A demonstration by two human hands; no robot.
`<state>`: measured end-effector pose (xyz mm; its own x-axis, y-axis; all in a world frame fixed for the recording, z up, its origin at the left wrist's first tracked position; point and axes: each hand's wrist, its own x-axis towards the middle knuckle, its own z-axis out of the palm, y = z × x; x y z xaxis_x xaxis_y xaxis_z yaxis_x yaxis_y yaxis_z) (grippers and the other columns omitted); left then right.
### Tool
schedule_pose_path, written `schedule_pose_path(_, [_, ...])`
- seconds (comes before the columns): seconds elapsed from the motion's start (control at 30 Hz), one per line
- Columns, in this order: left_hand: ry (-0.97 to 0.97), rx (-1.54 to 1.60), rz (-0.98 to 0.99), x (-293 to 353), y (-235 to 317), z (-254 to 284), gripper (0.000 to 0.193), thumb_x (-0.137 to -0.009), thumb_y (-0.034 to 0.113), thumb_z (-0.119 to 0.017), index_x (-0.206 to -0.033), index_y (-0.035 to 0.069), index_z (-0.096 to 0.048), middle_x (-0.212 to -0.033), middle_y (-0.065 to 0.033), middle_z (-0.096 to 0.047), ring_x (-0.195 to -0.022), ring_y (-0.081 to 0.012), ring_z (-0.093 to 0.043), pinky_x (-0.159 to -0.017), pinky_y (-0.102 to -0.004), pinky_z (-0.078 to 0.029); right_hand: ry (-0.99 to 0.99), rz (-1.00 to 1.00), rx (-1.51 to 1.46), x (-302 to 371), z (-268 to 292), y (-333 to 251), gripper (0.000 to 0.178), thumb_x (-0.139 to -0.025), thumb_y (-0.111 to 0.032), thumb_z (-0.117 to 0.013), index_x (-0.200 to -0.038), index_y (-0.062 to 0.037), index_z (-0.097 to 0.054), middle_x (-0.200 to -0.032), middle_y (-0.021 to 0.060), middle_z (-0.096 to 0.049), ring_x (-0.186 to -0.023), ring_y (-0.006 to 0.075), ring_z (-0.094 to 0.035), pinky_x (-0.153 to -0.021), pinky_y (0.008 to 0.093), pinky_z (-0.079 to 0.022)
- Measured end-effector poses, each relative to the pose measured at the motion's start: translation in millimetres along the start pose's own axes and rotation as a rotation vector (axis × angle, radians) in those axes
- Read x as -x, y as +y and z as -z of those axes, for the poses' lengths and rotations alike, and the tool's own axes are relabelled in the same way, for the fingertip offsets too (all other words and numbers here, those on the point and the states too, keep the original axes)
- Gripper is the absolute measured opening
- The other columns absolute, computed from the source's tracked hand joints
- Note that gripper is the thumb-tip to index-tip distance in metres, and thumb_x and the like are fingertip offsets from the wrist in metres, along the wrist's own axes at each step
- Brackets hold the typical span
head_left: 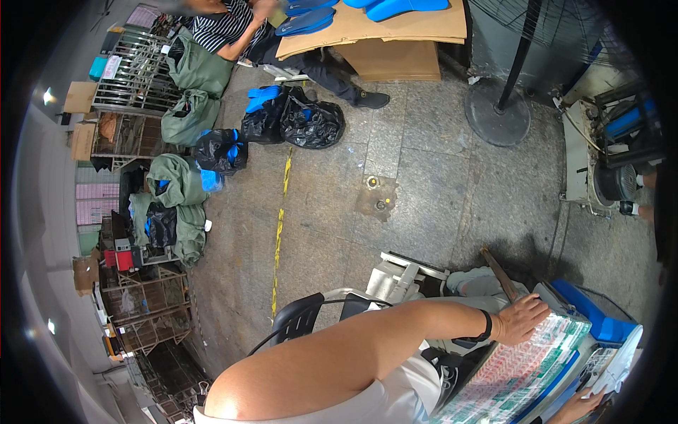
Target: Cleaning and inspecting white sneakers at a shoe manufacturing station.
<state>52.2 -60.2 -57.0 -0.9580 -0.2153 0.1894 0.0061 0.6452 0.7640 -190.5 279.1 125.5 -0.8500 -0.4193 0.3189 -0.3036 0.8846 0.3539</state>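
Note:
My left arm, with a black wristband, reaches across to the right. My left hand (522, 319) lies palm down with fingers apart on the upper edge of a board or table top (505, 371) under clear film with red and green print. A wooden bar (500, 274) sticks up just beyond its fingers. Low at the right rim, the fingers of my right hand (578, 408) close on the lower end of a pale blue-white, thin, sheet-like piece (619, 360); its kind is unclear. A blue plastic part (593, 314) stands beside the printed surface.
A black chair (300, 318) is near my left arm. Black bags (311, 120) and green sacks (185, 113) with blue pieces stand left, by metal racks (131, 71). Another person (229, 32) sits near a cardboard-covered table (395, 28). A fan base (498, 113) and machine (586, 162) are right.

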Motion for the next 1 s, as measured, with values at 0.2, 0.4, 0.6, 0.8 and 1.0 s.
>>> schedule_pose_path(0.2, [0.057, -0.002, -0.035, -2, 4, -1, 0.071, -0.1, 0.03, -0.065, -0.157, -0.009, -0.052, -0.151, -0.0249, -0.054, -0.145, -0.0389, -0.052, -0.135, -0.0584, -0.027, 0.106, 0.224, -0.412, 43, 32, -82, 0.038, -0.117, -0.014, -0.055, -0.146, 0.0098, -0.066, -0.138, 0.0316, -0.07, -0.125, 0.0454, -0.07, -0.101, 0.049, -0.056])
schedule_pose_path(0.4, [0.076, -0.019, -0.026, 0, 0, 5, 0.071, -0.098, 0.029, -0.067, -0.156, -0.009, -0.052, -0.15, -0.0245, -0.054, -0.142, -0.0392, -0.053, -0.134, -0.0582, -0.028, -0.262, 0.213, -0.605, 115, 44, -173, 0.033, -0.112, -0.001, -0.059, -0.142, 0.0042, -0.071, -0.111, 0.0178, -0.071, -0.09, 0.0335, -0.065, -0.082, 0.0427, -0.054])
schedule_pose_path(0.6, [0.112, -0.059, -0.049, -1, 3, 7, 0.073, -0.095, 0.028, -0.07, -0.154, -0.01, -0.053, -0.146, -0.023, -0.056, -0.141, -0.0379, -0.053, -0.133, -0.0567, -0.029, -0.35, 0.111, -0.724, 192, 28, -201, 0.03, -0.113, -0.006, -0.061, -0.14, 0.0011, -0.072, -0.104, 0.0132, -0.069, -0.084, 0.0258, -0.064, -0.075, 0.0382, -0.052])
schedule_pose_path(0.8, [0.141, -0.03, -0.054, -2, 2, 9, 0.071, -0.094, 0.026, -0.07, -0.153, -0.01, -0.053, -0.145, -0.0234, -0.056, -0.14, -0.0387, -0.054, -0.133, -0.0569, -0.03, -0.379, 0.04, -0.726, 251, 16, -181, 0.034, -0.118, -0.013, -0.059, -0.15, -0.0002, -0.063, -0.11, 0.012, -0.067, -0.082, 0.0199, -0.06, -0.072, 0.0338, -0.054])
schedule_pose_path(1.0, [0.11, 0.087, -0.023, -1, 3, 19, 0.07, -0.095, 0.022, -0.069, -0.155, -0.01, -0.051, -0.146, -0.0248, -0.056, -0.14, -0.0412, -0.053, -0.133, -0.057, -0.031, -0.42, -0.366, -0.567, 322, 48, -167, 0.041, -0.119, -0.023, -0.054, -0.152, -0.0003, -0.061, -0.098, 0.0116, -0.061, -0.077, 0.026, -0.057, -0.073, 0.0435, -0.052])
